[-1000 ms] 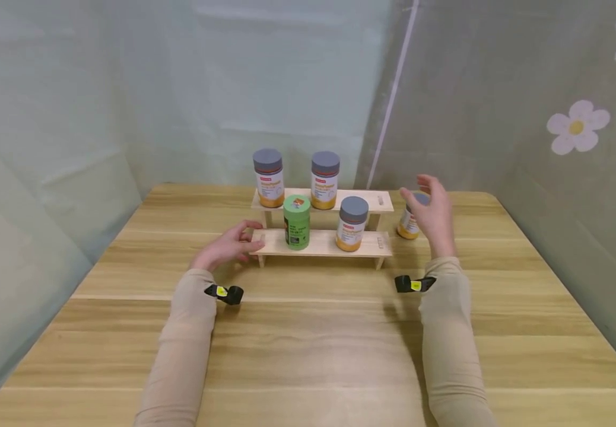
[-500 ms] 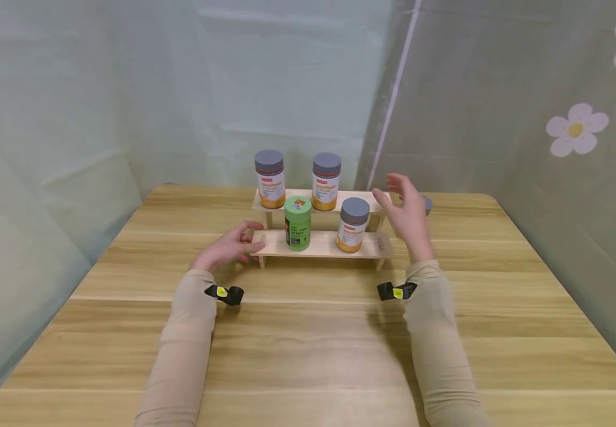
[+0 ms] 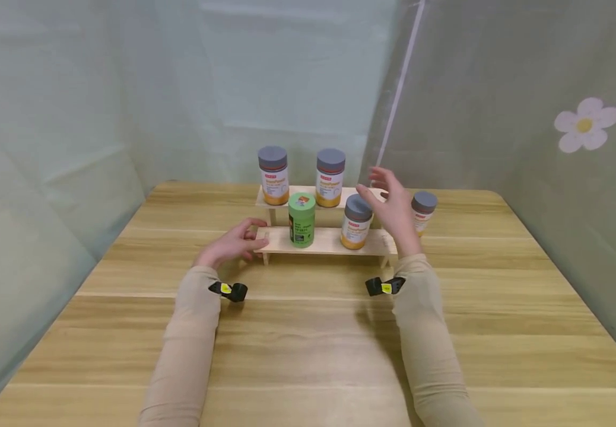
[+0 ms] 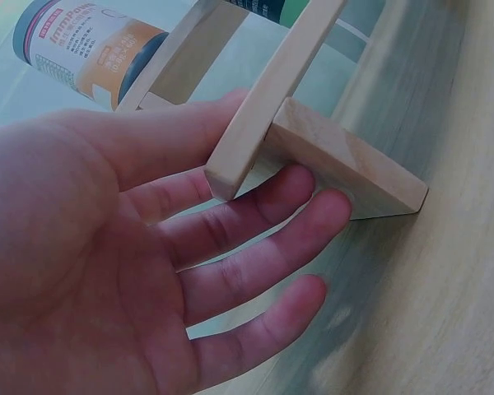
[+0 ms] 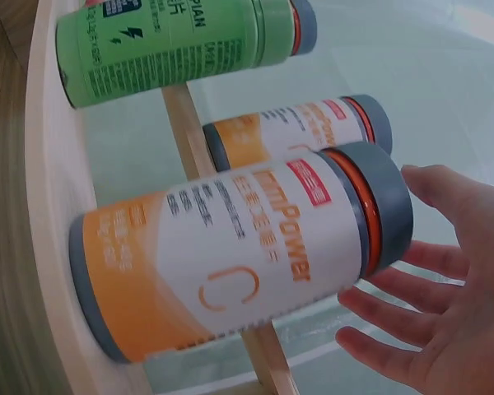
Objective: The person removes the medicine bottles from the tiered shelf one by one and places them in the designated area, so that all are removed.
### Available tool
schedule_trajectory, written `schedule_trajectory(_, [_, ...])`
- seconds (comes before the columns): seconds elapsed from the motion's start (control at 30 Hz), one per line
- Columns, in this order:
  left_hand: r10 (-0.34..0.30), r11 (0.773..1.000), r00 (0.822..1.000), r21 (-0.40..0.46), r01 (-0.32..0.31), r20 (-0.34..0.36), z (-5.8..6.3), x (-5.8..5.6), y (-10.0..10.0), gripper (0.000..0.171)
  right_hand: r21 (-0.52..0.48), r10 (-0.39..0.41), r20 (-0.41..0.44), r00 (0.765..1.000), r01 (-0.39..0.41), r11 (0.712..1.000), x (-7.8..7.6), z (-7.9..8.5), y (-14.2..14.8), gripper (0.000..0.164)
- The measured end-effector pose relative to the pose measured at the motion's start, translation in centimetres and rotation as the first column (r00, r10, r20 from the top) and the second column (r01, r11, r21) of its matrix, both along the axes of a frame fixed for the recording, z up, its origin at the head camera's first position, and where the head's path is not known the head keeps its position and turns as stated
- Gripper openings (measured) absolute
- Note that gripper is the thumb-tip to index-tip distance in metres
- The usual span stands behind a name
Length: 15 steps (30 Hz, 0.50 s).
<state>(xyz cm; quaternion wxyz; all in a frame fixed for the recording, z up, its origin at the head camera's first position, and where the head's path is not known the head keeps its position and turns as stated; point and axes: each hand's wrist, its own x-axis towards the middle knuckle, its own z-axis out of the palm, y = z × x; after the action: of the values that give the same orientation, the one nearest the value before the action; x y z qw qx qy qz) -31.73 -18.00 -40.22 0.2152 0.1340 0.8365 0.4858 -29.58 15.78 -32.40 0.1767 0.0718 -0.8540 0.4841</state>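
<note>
Rack [image 3: 326, 239] of pale wood is standing in two tiers on a wood-grain table [image 3: 297, 344]; clock directions are running from its middle, as the head view is showing it. At three o'clock, the right hand [image 3: 396, 210] is hiding the upper shelf's end and a lower edge of the loose bottle [image 3: 424, 207], which is standing on the table farther toward three. Its thumb and fingers are curving wide apart around the cap of the front bottle [image 3: 355, 230], upright on the lower shelf toward three; in the right wrist view some fingertips are disappearing behind that cap, so I cannot tell whether they are touching it. At nine, the left hand [image 3: 228, 246] is gripping the lower shelf's end, thumb above, and the board is concealing the thumb's tip from the left wrist camera. The green bottle [image 3: 301, 224], toward nine, is running off the right wrist view's top edge. On the upper shelf, the back left bottle [image 3: 274, 179] is standing at ten, the back right bottle [image 3: 330, 181] at twelve. Compared with one second ago, the right hand is hovering nearer the rack, uncovering the loose bottle's cap; the left hand is staying put.
</note>
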Motion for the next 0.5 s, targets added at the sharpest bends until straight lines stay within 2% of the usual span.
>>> schedule_trajectory(0.2, [-0.004, 1.0, 1.0, -0.005, 0.004, 0.01, 0.1, 0.0, 0.0, 0.061, 0.027, 0.016, 0.019, 1.0, -0.016, 1.0, 0.0, 0.3, -0.7, 0.058])
schedule_trajectory(0.5, [0.019, 1.0, 1.0, -0.006, -0.019, 0.005, 0.6, -0.5, -0.2, 0.062, 0.073, 0.043, -0.011, 0.999, -0.042, 0.996, -0.7, 1.2, -1.6, 0.058])
